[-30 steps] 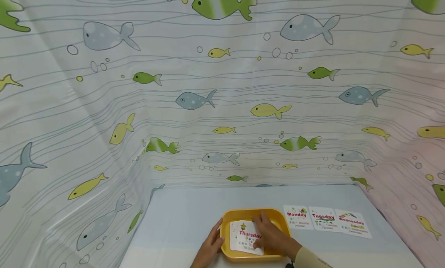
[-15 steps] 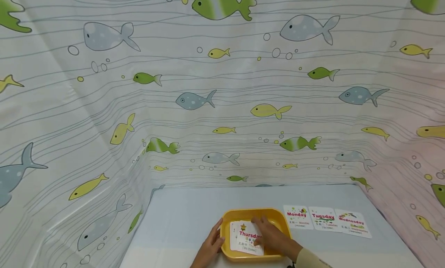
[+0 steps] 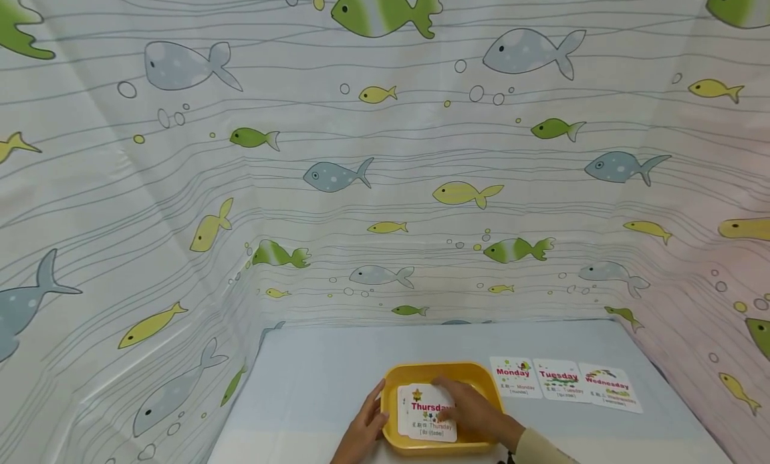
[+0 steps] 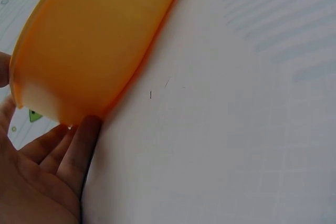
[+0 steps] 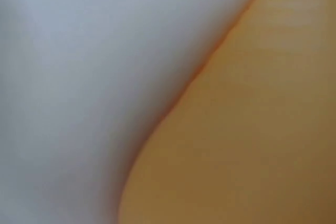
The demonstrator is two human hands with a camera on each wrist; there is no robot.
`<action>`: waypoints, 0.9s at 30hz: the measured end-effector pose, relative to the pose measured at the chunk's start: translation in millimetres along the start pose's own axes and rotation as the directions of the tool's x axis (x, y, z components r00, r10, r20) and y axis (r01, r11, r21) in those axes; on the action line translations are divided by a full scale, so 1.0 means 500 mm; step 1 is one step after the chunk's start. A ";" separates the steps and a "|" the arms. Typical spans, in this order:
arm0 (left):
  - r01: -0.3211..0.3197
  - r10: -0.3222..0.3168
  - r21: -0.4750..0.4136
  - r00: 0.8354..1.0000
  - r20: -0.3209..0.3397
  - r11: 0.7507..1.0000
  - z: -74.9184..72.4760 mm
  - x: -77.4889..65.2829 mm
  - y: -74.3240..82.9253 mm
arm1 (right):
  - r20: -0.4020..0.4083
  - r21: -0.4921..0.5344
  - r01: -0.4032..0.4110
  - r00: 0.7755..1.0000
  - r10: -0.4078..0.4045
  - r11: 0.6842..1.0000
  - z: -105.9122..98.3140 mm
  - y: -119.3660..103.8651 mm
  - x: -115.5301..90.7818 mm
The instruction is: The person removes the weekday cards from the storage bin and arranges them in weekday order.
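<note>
A yellow-orange plastic tray (image 3: 390, 444) stands at the front middle of the table, and its wall (image 4: 100, 40) fills the upper left of the left wrist view. My left hand (image 3: 364, 426) holds it at its left side, thumb at the rim and fingers against the outer wall. Inside the tray my right hand (image 3: 472, 407) pinches the right edge of a white flashcard printed "Thursday" (image 3: 430, 429). Another white card (image 3: 403, 410) shows beneath its left edge. The right wrist view shows only the tray's blurred wall (image 5: 236, 145) and white tabletop; no fingers appear there.
Right of the tray, three flashcards lie in a row: Monday (image 3: 514, 378), Tuesday (image 3: 559, 382) and Wednesday (image 3: 610, 388). The pale table (image 3: 313, 377) is enclosed by a fish-patterned sheet (image 3: 385, 203) at the back and sides.
The Thursday card has shifted slightly left and turned a little straighter under my right hand. My left hand and the tray have stayed in place.
</note>
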State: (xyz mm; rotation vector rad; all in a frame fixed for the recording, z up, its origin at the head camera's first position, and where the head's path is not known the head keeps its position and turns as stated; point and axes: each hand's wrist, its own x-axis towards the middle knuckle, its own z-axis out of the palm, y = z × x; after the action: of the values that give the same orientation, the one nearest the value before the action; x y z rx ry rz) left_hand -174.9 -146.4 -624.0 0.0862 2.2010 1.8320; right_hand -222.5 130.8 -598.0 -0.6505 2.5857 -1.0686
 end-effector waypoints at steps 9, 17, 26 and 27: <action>0.006 -0.006 0.001 1.000 0.004 1.000 -0.002 0.001 0.002 | 0.050 0.153 -0.005 0.999 -0.003 0.988 -0.018 0.006 0.003; -0.006 0.006 -0.005 1.000 0.003 1.000 0.001 0.000 -0.001 | 0.069 0.270 -0.059 0.997 0.042 0.961 -0.028 0.004 -0.003; -0.021 0.021 -0.006 1.000 0.001 1.000 0.002 0.000 0.000 | 0.072 0.369 -0.076 0.996 0.053 0.926 -0.048 0.007 -0.008; -0.022 0.022 -0.006 1.000 0.000 1.000 0.002 -0.001 0.000 | 0.070 0.368 -0.078 0.996 0.056 0.927 -0.051 0.007 -0.009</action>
State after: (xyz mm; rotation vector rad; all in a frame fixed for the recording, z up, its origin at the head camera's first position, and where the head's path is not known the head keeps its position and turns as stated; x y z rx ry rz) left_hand -174.2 -145.6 -624.3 0.1092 2.2024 1.8503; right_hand -230.0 150.6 -582.4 -0.4864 2.2475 -1.4405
